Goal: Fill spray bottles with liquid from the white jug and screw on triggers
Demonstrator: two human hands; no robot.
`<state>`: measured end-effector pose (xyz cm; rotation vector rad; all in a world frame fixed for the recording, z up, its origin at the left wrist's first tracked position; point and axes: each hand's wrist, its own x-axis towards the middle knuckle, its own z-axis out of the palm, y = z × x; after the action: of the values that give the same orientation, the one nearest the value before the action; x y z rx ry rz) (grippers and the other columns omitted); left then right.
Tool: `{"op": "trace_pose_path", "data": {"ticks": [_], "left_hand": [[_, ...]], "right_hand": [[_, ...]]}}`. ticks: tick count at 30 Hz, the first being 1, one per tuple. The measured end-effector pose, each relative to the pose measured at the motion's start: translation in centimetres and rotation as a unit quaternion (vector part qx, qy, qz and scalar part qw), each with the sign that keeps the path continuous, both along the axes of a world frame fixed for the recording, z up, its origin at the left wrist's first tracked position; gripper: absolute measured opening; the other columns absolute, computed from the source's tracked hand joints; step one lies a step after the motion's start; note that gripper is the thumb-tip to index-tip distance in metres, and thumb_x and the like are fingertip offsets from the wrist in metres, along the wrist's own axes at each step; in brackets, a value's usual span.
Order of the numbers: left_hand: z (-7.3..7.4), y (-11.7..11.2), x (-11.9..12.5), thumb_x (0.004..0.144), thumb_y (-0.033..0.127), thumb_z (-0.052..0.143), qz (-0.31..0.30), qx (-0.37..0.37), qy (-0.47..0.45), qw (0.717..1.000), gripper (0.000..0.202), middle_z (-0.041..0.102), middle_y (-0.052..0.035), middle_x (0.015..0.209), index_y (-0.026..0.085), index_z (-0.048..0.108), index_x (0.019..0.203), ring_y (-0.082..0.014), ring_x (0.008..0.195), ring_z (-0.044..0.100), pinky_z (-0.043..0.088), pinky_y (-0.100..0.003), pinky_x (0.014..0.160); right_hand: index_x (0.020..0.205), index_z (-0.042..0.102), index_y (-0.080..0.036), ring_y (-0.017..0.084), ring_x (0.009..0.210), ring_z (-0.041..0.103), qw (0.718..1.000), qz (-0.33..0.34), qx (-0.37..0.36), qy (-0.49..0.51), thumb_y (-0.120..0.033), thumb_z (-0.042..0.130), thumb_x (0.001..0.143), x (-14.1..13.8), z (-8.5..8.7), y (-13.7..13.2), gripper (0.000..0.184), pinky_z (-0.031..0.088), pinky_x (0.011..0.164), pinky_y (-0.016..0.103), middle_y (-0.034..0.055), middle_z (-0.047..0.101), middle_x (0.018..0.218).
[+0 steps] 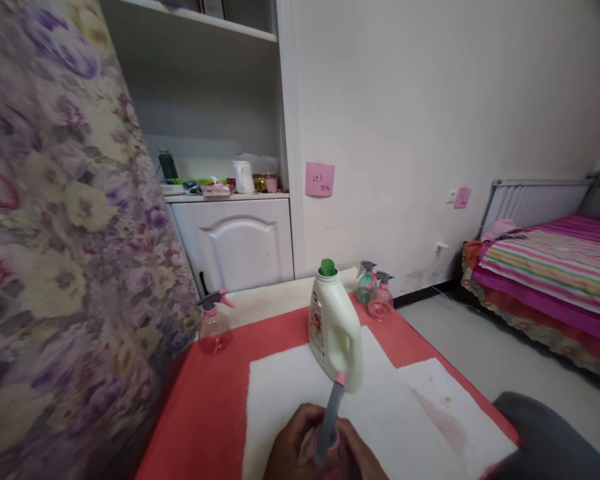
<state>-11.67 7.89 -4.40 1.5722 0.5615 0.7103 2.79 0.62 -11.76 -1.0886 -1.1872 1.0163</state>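
Observation:
At the table's near edge, my left hand (293, 443) and my right hand (361, 453) are closed around a spray bottle (330, 420) from both sides. Its grey head points away from me and ends in a pink nozzle; the clear pinkish body is mostly hidden by my fingers and the frame's lower edge. Just beyond the nozzle stands a pale green detergent jug (336, 320), upright and uncapped, with a green spout in its neck. It rests on white paper sheets (280, 393) laid over a red table cover (205, 400).
One spray bottle (215, 327) stands at the table's left; two more, a green one (365, 287) and a pink one (381, 303), stand at the back right. A floral curtain (70, 233) hangs at left. Behind are a cabinet (235, 240) and, at right, a bed (555, 267).

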Motion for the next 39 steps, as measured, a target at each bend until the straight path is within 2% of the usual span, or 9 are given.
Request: {"op": "trace_pose_path", "data": {"ticks": [2,6,13,17,20,25,29,34,39], "left_hand": [[-0.5,0.0,0.1,0.064,0.047,0.079,-0.016,-0.008,-0.018,1.000,0.047,0.066,-0.0036,0.092,0.021,0.063,0.099,-0.0232,0.090,0.060,0.046,-0.031,0.082],[0.1,-0.3,-0.1,0.076,0.045,0.069,-0.061,-0.019,-0.011,0.998,0.040,0.067,-0.0066,0.103,0.022,0.063,0.108,-0.0246,0.097,0.060,0.046,-0.033,0.089],[0.6,-0.5,0.1,0.070,0.039,0.075,-0.018,-0.020,-0.018,0.999,0.037,0.067,-0.0045,0.096,0.021,0.064,0.101,-0.0240,0.094,0.060,0.046,-0.033,0.087],[1.2,-0.6,-0.1,0.078,0.041,0.068,-0.053,-0.015,0.000,0.999,0.034,0.068,-0.0074,0.106,0.022,0.064,0.107,-0.0254,0.101,0.060,0.046,-0.035,0.092],[1.1,-0.6,-0.1,0.079,0.039,0.067,-0.027,0.002,0.005,1.000,0.029,0.069,-0.0070,0.100,0.021,0.065,0.100,-0.0242,0.095,0.061,0.046,-0.035,0.090],[0.7,-0.4,0.0,0.072,0.043,0.072,-0.024,0.006,-0.020,1.000,0.044,0.067,-0.0083,0.111,0.022,0.062,0.110,-0.0272,0.104,0.059,0.045,-0.037,0.095],[0.8,-0.6,-0.1,0.080,0.040,0.065,-0.038,0.016,0.007,0.999,0.031,0.069,-0.0088,0.106,0.021,0.064,0.104,-0.0253,0.098,0.061,0.047,-0.037,0.091],[0.6,-0.8,0.1,0.071,0.027,0.072,0.020,0.011,-0.011,1.000,0.024,0.069,-0.0046,0.095,0.022,0.064,0.092,-0.0237,0.093,0.061,0.047,-0.034,0.088],[2.1,-0.8,-0.3,0.078,0.034,0.066,-0.074,0.002,-0.005,0.997,0.039,0.067,-0.0076,0.114,0.024,0.062,0.115,-0.0261,0.104,0.059,0.043,-0.038,0.097]], "right_hand": [[0.122,0.058,-0.028,0.034,0.113,0.056,1.000,-0.004,0.003,0.005,-0.066,0.063,0.073,0.0,-0.6,0.3,0.062,0.040,0.100,0.047,0.0079,0.064,0.107],[0.117,0.061,-0.031,0.034,0.110,0.057,1.000,-0.016,-0.003,0.014,-0.068,0.064,0.072,-0.2,-1.6,0.8,0.058,0.039,0.100,0.048,0.0058,0.064,0.105],[0.115,0.062,-0.027,0.035,0.111,0.056,1.000,-0.009,-0.015,0.020,-0.068,0.061,0.076,0.1,-0.9,0.3,0.057,0.037,0.102,0.050,0.0087,0.063,0.108],[0.115,0.062,-0.027,0.034,0.111,0.056,1.000,-0.009,-0.012,0.020,-0.066,0.065,0.073,0.2,-0.5,0.1,0.058,0.037,0.102,0.050,0.0092,0.064,0.109],[0.117,0.062,-0.028,0.035,0.111,0.057,1.000,-0.016,-0.010,0.023,-0.065,0.065,0.072,-0.3,-0.7,0.4,0.058,0.038,0.101,0.050,0.0086,0.065,0.108],[0.111,0.064,-0.031,0.038,0.109,0.059,0.998,-0.050,-0.023,0.020,-0.063,0.068,0.070,-0.8,-1.4,0.9,0.053,0.041,0.098,0.053,0.0067,0.066,0.104],[0.119,0.060,-0.028,0.036,0.113,0.057,1.000,-0.021,0.001,0.004,-0.063,0.068,0.071,-0.2,-1.7,0.8,0.060,0.040,0.101,0.051,0.0080,0.064,0.111],[0.123,0.057,-0.029,0.035,0.111,0.058,0.999,0.005,0.024,-0.029,-0.068,0.063,0.073,0.2,-1.1,0.3,0.064,0.044,0.096,0.049,0.0082,0.063,0.112],[0.134,0.046,-0.025,0.036,0.114,0.054,0.995,0.029,0.050,-0.076,-0.074,0.069,0.061,0.4,0.3,-0.4,0.091,0.042,0.098,0.047,0.0114,0.059,0.120]]}}
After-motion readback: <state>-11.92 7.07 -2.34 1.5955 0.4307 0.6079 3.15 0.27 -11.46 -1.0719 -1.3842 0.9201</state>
